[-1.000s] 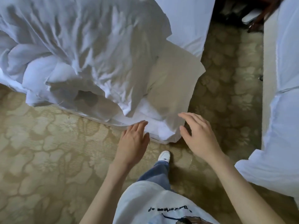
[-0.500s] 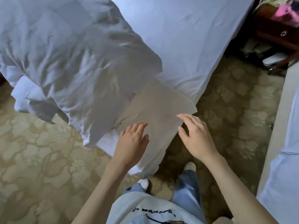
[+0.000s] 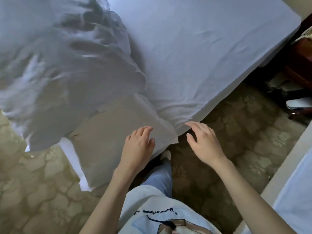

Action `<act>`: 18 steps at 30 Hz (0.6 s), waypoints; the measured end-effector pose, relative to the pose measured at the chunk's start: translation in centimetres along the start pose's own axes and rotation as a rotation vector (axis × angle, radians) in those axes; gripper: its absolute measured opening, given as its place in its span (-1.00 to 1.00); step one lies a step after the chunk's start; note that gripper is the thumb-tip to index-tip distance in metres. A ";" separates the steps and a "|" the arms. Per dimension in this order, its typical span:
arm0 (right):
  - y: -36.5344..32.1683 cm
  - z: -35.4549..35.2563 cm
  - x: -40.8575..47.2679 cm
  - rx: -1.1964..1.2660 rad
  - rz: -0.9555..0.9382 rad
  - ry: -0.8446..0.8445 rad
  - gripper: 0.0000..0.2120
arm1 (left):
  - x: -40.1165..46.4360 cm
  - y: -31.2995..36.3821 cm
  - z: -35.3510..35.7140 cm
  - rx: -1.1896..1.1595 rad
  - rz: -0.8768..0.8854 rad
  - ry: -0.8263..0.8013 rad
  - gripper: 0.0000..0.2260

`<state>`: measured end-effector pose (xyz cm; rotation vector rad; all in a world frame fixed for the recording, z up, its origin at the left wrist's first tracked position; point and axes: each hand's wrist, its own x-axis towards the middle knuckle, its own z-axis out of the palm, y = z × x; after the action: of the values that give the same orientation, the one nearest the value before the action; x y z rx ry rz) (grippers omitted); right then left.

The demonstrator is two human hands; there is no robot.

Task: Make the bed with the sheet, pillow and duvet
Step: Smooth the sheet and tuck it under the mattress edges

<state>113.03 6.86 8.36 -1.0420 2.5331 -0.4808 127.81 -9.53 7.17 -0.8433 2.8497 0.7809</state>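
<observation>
A white sheet (image 3: 194,53) covers the bed, smooth across the top and hanging down at the near corner. A crumpled white duvet (image 3: 55,70) is heaped on the bed's left part and spills over its edge toward the floor. The bare beige corner of the mattress (image 3: 108,132) shows below the duvet. My left hand (image 3: 137,147) hovers over that corner with relaxed fingers, holding nothing. My right hand (image 3: 204,142) is spread just off the sheet's hanging edge, fingertips close to the fabric. No pillow is in view.
Patterned beige carpet (image 3: 42,191) surrounds the bed. A second bed edge with white linen (image 3: 293,191) runs along the right. Dark wooden furniture (image 3: 300,68) and clutter sit at the far right. My legs and foot (image 3: 165,156) stand at the bed corner.
The view has swung up and right, so more of the sheeted bed top shows. Both hands stay open and have moved toward the bed's corner; the duvet looks shifted left.
</observation>
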 end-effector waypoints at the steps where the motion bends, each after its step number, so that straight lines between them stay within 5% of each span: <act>1: 1.4 -0.6 1.2 -0.005 -0.003 -0.018 -0.65 | 1.4 0.8 0.7 -0.013 -0.015 0.008 -0.66; 18: 16.0 -12.9 20.7 0.043 0.097 -0.123 -0.64 | 26.0 12.4 2.6 -0.029 -0.027 -0.068 -0.68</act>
<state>83.92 4.92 8.62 -0.9003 2.4408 -0.4291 99.01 -12.08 5.27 -0.8400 2.7692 0.8329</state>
